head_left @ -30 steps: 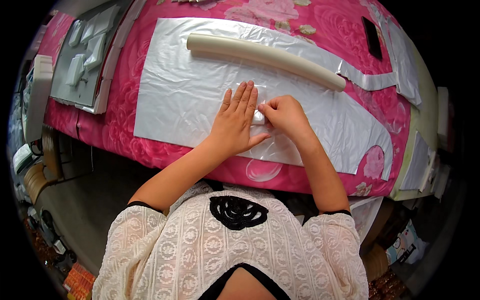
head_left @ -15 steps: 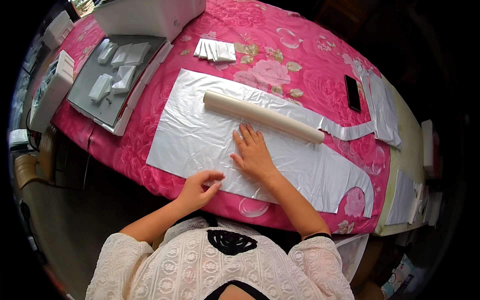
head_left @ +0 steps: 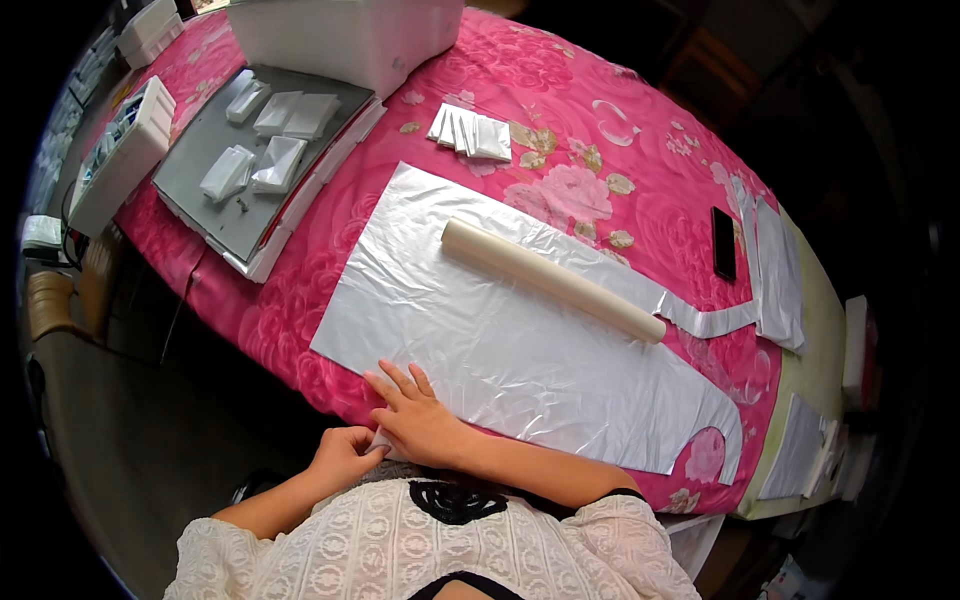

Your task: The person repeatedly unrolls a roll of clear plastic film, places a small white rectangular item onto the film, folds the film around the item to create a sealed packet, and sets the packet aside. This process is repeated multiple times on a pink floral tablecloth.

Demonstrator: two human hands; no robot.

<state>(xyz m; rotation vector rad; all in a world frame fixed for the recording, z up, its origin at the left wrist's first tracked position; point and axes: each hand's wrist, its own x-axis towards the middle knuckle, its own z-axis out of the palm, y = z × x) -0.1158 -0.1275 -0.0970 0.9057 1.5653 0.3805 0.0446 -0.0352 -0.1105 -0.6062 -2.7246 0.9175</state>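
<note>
A white plastic apron (head_left: 400, 300) lies flat on the table, its curved neck cut-out and long strap toward the right. A cream-coloured tube (head_left: 550, 282) rests slantwise across it. At the apron's near edge, my right hand (head_left: 420, 420) is open, fingers spread, its fingertips on the plastic. Just left of it and below the table edge, my left hand (head_left: 340, 462) is closed, pinching a small whitish piece of film (head_left: 379, 443) between the two hands. Whether that film joins the apron is hidden.
A flowered pink cloth (head_left: 290, 330) covers the table. Folded white packets (head_left: 470, 133) lie at the back; more rest on a grey board (head_left: 205, 150) at left, beside a white foam box (head_left: 340, 45). A black phone (head_left: 723, 243) and folded plastic sheets (head_left: 780, 280) are at right.
My right hand has moved left and nearer, from the middle of the apron to its near edge. My left hand has drawn back toward me and now pinches whitish film.
</note>
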